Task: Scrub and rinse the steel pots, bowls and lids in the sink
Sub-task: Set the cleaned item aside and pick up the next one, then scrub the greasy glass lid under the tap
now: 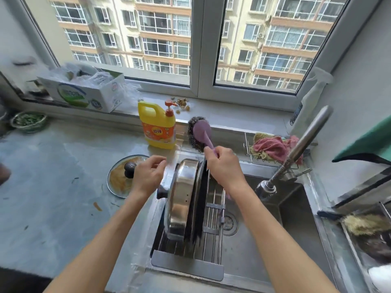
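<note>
The right hand (222,166) is raised above the far edge of the steel sink (296,210), its fingers curled round the lilac plastic handle of a steel-wool scrubbing brush (200,134); the handle runs up and away from the fist, and the wiry grey head, backed by a lilac pad, stands above the hand near the window sill. The left hand (148,176) hovers at the sink's left rim with fingers bent and thumb near the fingertips; motion blur hides whether it pinches anything. A shiny round steel lid (182,195) stands on edge on the ribbed steel draining rack (213,218) over the left part of the sink, its long axis running from near to far, domed face turned left; a second, darker piece (198,208) leans just behind it, too blurred to identify. A yellow detergent bottle (157,125) stands behind the sink; a glass lid with a dark knob (124,176) lies flat on the grey counter, partly covered by the left hand.
</note>
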The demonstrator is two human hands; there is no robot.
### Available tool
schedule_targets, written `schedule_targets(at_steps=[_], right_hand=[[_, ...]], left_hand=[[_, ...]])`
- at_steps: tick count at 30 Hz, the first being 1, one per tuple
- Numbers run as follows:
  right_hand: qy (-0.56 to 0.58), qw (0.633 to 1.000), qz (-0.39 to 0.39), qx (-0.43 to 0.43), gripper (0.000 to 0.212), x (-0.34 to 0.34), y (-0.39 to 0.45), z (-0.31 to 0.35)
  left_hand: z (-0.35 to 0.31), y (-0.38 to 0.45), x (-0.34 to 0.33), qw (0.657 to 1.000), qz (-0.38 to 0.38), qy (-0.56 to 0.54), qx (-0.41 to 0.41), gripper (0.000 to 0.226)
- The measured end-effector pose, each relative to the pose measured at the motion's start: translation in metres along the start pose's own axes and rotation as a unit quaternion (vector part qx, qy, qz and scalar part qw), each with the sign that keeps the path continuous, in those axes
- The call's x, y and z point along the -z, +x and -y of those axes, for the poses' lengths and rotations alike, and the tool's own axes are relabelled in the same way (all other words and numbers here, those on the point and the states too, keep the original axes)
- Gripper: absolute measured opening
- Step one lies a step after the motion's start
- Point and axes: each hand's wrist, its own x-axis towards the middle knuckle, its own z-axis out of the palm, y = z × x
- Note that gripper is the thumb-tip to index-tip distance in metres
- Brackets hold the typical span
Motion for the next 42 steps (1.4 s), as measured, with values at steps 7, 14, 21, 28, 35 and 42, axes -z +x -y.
schedule_targets(at_steps=[7,14,21,28,35,42], right_hand=[[-0.144,0.987,0.050,0.056,0.033,-0.047,0.027,0.047],[-0.163,0.985,0.033,0.040,0.033,-0.071,0.040,0.048],[-0.060,0.998,-0.024,-0.004,0.040,-0.059,0.041,0.040],[0.073,0.994,-0.066,-0.042,0.032,-0.023,-0.002,0.019],[0.143,0.982,-0.037,-0.114,0.032,0.015,-0.062,-0.050],[0.161,0.971,0.002,-0.175,0.031,0.079,-0.124,-0.135]], left_hand=[[0.086,0.059,0.046,0.948,0.029,0.274,0.157,0.039],[0.115,0.088,0.046,0.928,0.102,0.329,0.146,0.046],[0.047,0.092,0.078,0.972,-0.015,0.235,0.014,0.031],[-0.091,0.048,0.103,0.958,0.045,0.232,-0.161,0.050],[-0.147,-0.025,0.051,0.932,0.127,0.277,-0.195,0.047],[-0.185,-0.100,-0.022,0.909,0.197,0.303,-0.208,0.051]])
